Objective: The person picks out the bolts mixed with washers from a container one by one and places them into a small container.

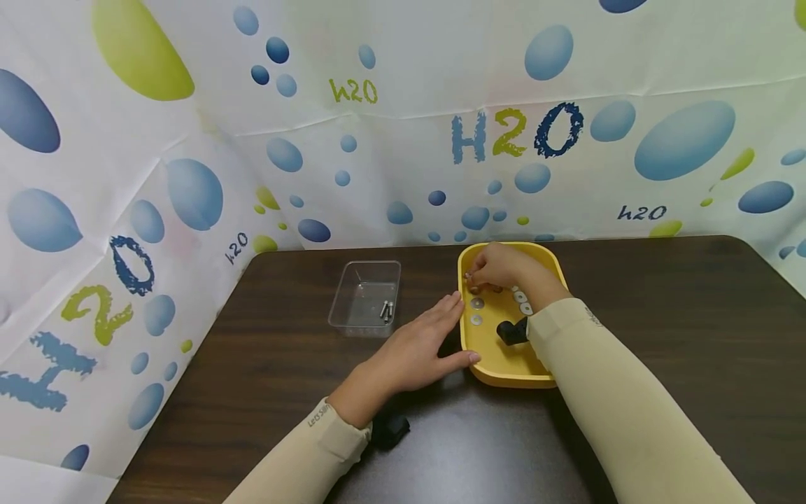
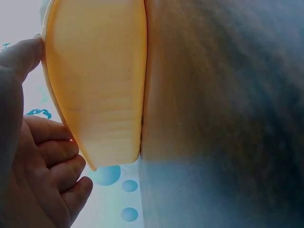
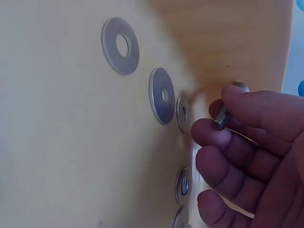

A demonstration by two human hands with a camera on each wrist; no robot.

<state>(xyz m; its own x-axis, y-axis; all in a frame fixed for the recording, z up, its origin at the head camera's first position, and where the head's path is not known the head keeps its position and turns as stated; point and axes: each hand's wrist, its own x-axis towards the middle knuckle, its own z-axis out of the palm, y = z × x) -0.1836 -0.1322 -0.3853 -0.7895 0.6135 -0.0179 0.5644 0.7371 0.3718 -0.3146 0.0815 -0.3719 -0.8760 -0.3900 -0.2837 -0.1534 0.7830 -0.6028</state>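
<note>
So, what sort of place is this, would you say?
Probably an indoor tabletop workspace, though the wider room is hidden. What suggests it: a dark table, a printed H2O sheet hung behind it, and a yellow tray holding metal washers.

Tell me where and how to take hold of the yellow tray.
Best grip the yellow tray by its rim, midway along both long sides, coming from left and right. Its walls flare outward towards the rim, which should give good purchase, and the left hand touches the left side. Keep it level, as loose washers lie on its floor.
</note>
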